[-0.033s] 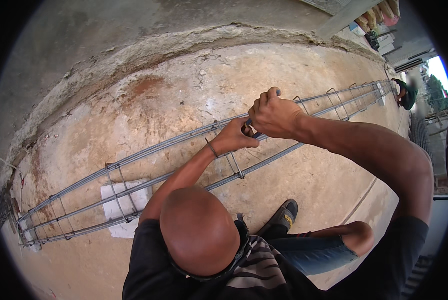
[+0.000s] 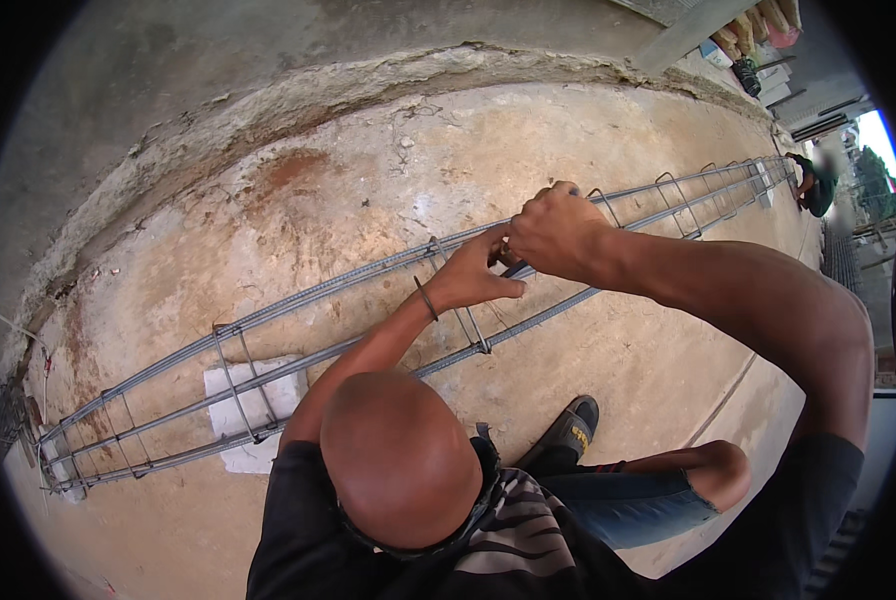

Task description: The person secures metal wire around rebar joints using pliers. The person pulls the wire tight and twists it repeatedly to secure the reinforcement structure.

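Midway along the long steel cage [image 2: 368,275], the right hand [image 2: 558,235] is balled into a tight fist around a dark piece [image 2: 571,188]; only its end pokes out on top, the rest hidden by the fingers. Just beside it, the left hand [image 2: 473,268] curves over the upper bars, thumb parted from the fingers; whether it pinches anything I cannot tell. A dark loop [image 2: 426,298] circles that wrist. Ridged, grey bars run lengthwise through thin rectangular hoops, partly covered by the left forearm and head. Under the cage's left part sits a pale, flat-sided block [image 2: 248,459], crossed by bars. Blotchy, rust-stained concrete floor [image 2: 318,210] spreads around. At the far right end crouches a co-worker [image 2: 818,190], too small to make out clearly.
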`<action>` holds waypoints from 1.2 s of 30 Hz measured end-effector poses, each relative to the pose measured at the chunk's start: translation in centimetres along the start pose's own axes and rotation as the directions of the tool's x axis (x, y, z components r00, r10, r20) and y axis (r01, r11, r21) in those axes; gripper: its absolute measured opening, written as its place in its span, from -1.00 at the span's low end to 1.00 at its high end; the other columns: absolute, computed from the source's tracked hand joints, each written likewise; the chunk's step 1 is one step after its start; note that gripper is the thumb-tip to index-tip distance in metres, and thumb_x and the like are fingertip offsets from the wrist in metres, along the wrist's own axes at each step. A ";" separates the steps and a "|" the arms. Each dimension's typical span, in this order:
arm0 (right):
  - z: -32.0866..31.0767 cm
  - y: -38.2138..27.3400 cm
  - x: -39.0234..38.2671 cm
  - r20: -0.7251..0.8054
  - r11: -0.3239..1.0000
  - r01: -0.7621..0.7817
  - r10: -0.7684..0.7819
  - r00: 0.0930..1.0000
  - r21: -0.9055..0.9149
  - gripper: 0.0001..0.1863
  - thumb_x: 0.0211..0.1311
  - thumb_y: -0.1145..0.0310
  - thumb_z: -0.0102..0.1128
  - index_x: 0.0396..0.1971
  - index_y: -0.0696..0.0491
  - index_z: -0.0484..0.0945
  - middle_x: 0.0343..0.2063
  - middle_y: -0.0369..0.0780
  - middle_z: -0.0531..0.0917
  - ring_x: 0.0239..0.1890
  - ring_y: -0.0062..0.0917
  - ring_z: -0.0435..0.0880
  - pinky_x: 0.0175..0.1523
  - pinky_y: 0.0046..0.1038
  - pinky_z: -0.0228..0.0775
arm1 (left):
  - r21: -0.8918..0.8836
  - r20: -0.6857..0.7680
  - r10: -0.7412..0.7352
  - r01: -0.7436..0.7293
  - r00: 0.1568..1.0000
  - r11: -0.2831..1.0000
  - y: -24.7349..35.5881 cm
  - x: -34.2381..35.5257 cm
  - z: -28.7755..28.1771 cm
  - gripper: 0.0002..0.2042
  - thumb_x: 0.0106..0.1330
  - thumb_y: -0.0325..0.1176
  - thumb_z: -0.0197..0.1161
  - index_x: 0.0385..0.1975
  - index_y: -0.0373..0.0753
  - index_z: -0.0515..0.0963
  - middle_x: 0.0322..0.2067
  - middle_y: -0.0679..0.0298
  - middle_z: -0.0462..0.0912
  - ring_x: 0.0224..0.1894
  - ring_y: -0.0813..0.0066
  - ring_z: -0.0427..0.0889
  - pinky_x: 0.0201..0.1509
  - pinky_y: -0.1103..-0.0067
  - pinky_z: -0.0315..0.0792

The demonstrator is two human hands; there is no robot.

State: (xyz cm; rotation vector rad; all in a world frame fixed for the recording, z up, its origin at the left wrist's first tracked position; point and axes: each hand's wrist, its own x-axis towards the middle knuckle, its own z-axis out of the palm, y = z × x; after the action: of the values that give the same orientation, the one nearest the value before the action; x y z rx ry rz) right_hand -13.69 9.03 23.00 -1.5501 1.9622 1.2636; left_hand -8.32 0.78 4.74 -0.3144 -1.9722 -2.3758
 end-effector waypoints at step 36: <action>3.5 -0.1 -1.9 -0.510 0.774 -0.093 -0.317 0.799 -0.626 -0.53 0.25 0.09 0.05 0.08 0.04 0.41 -0.22 -0.21 0.54 0.02 -0.30 0.51 0.27 0.06 0.22 | 0.693 -0.053 0.466 -0.304 0.883 0.654 1.9 2.5 1.4 -0.65 0.08 -0.19 0.47 -0.36 -0.36 0.57 -0.63 0.23 0.57 -0.60 0.47 0.58 -0.47 0.52 0.49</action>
State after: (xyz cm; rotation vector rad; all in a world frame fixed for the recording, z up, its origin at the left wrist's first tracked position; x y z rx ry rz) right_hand -13.87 12.93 22.40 -2.6458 1.7771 1.6233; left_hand -10.34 2.00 7.24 -0.3554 -2.1963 -1.2584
